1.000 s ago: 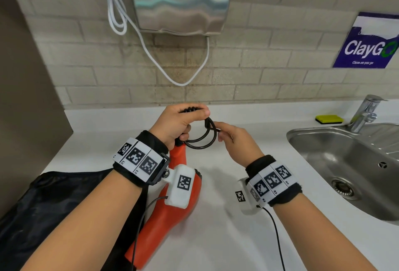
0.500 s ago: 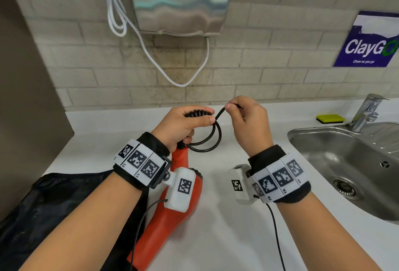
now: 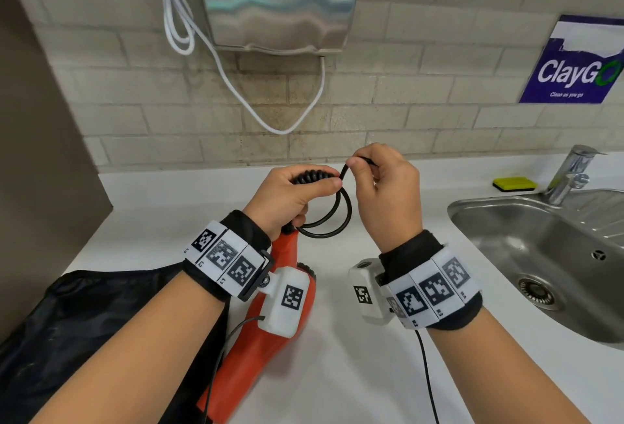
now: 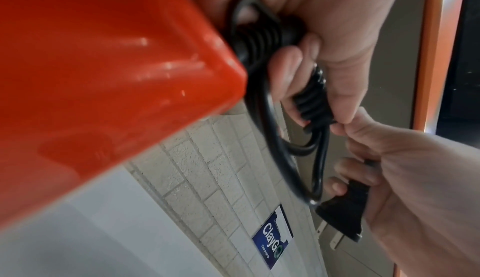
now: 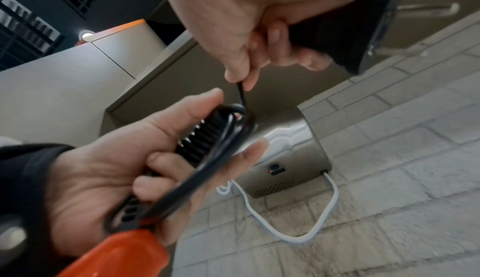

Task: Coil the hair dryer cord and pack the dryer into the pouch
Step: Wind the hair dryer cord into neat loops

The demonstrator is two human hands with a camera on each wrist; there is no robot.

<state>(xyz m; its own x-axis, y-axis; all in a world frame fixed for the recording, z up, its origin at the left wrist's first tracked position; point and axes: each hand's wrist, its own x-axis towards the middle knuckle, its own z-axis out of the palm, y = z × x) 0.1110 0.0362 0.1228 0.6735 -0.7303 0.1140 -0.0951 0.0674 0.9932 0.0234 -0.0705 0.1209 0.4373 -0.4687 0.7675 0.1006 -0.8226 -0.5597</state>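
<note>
Above the white surface, the left hand grips the orange plastic hair dryer's looped black cord while the right hand pinches its plug end, so a slackened thumb could let the springy loops unwind.

The hair dryer lies on the countertop, with the pouch to its left and the sink well apart to its right. The left hand and right hand hold the cord above the dryer's far end. The sponge sits behind the sink, left of the faucet; the hand dryer hangs on the wall behind.
</note>
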